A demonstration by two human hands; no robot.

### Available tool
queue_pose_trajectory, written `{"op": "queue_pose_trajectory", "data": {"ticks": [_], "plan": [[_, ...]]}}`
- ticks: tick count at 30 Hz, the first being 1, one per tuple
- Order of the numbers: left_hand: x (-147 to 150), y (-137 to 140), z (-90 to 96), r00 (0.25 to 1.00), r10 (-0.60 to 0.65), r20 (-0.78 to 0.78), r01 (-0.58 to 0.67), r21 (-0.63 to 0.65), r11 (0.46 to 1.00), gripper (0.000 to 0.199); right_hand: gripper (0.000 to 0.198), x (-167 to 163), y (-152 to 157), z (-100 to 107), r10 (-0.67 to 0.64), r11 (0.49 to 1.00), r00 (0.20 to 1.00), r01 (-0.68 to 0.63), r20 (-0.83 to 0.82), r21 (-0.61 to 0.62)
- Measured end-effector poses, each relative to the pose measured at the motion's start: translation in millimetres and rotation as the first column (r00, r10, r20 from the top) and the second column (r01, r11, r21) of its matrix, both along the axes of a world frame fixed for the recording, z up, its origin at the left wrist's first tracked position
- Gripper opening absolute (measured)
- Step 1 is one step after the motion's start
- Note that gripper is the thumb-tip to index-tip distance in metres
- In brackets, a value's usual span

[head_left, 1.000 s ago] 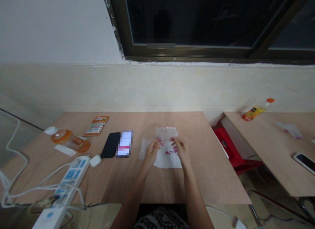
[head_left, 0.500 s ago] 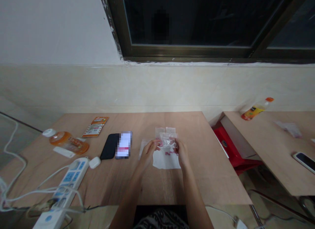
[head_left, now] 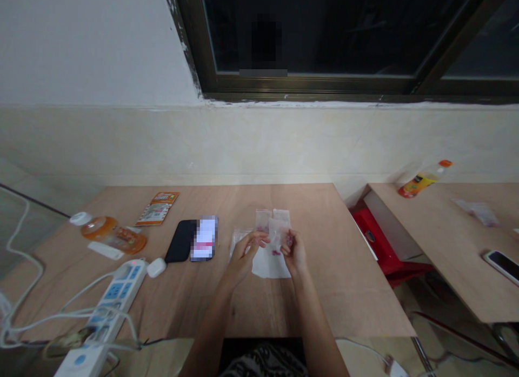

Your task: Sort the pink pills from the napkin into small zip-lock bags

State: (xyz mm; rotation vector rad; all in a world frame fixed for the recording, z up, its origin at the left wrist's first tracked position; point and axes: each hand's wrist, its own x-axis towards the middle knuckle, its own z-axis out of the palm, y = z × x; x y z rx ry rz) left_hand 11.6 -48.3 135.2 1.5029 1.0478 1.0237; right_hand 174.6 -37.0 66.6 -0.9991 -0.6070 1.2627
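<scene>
My right hand (head_left: 295, 253) is closed on a small clear plastic bag (head_left: 278, 232) with dark red bits at its right side. My left hand (head_left: 245, 253) is just left of the bag, fingers stretched towards it and apart, with nothing visible in them. Beneath the hands lies a white sheet of paper (head_left: 267, 266) with a few small pinkish-red pieces (head_left: 276, 252) on it. Behind the held bag, another clear bag (head_left: 281, 215) lies flat on the table. More clear plastic (head_left: 237, 236) is partly hidden by my left hand.
On the wooden table (head_left: 348, 301), to the left, are two phones, one dark (head_left: 180, 242) and one lit (head_left: 204, 239), an orange packet (head_left: 158, 208), a drink bottle (head_left: 111, 232) and a power strip (head_left: 117, 296) with cables. A second table (head_left: 446, 247) stands right, beyond a red stool (head_left: 375, 242).
The clear bag has moved from between both hands towards my right hand and now hangs more upright. My left fingers have come away from it. Fewer red pieces show on the paper.
</scene>
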Motion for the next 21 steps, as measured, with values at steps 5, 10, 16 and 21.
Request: {"op": "queue_pose_trajectory", "data": {"ticks": [5, 10, 16, 21], "plan": [[3.1, -2.9, 3.6, 0.995, -0.05, -0.083, 0.05, 0.001, 0.999, 0.05, 0.024, -3.7, -1.3, 1.5, -0.068, 0.993, 0.967, 0.041, -0.246, -0.114], [8.6, -3.5, 6.3, 0.99, -0.066, -0.128, 0.066, 0.002, 0.998, 0.034, 0.025, -4.9, -1.5, 2.3, -0.122, 0.984, 0.937, 0.071, -0.328, -0.163], [11.2, 0.0, 1.4, 0.985, 0.112, -0.132, -0.127, -0.11, 0.986, 0.032, 0.033, -7.3, -3.9, 0.1, -0.011, 0.993, 0.955, -0.023, -0.297, -0.112], [9.4, 2.1, -7.1, 0.986, 0.156, -0.066, -0.165, -0.166, 0.972, 0.044, 0.036, -14.5, -7.0, -1.6, 0.085, 0.988, 0.958, -0.117, -0.273, -0.102]]}}
